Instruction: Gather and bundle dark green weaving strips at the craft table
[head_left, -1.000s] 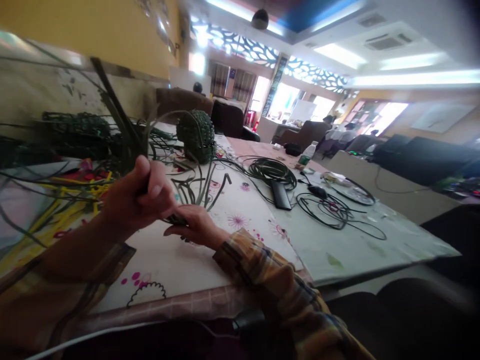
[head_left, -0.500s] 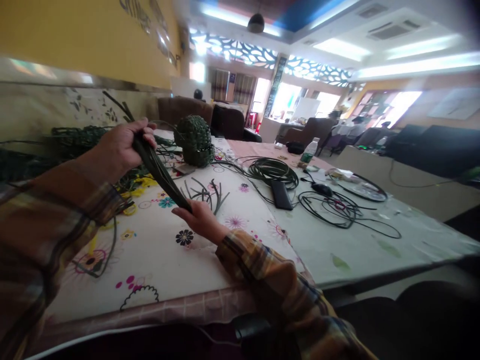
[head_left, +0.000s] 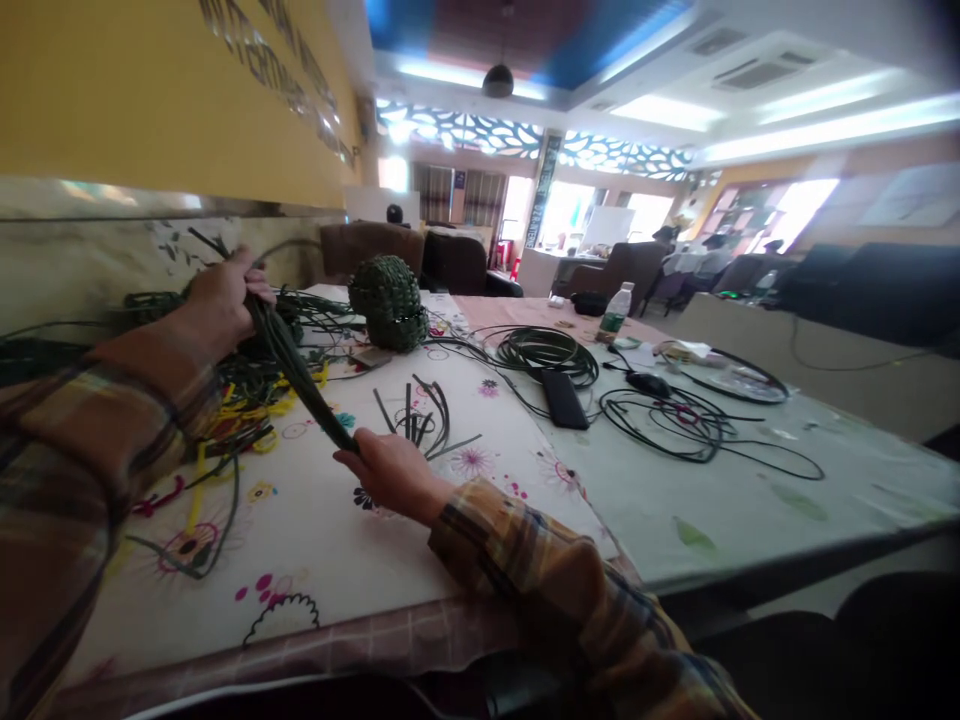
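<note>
A bundle of dark green strips [head_left: 296, 370] stretches slantwise between my two hands above the flowered tablecloth [head_left: 315, 520]. My left hand [head_left: 217, 300] is closed round its upper end, near the wall. My right hand [head_left: 386, 468] is closed round its lower end, resting low over the cloth. Loose green strips [head_left: 420, 415] lie fanned out on the cloth just beyond my right hand. A dark green woven ball-shaped piece [head_left: 388, 302] stands further back. Both sleeves are plaid.
A heap of green and yellow strips [head_left: 240, 400] lies at the left by the wall. Coiled black cables [head_left: 544, 350], a black phone [head_left: 564, 400], more cable loops [head_left: 675, 420] and a water bottle [head_left: 615, 310] sit to the right. Chairs and people are far behind.
My left hand has pulled up and away to the left along the bundle, so the strips are now stretched out between the hands. The right hand stayed low on the cloth.
</note>
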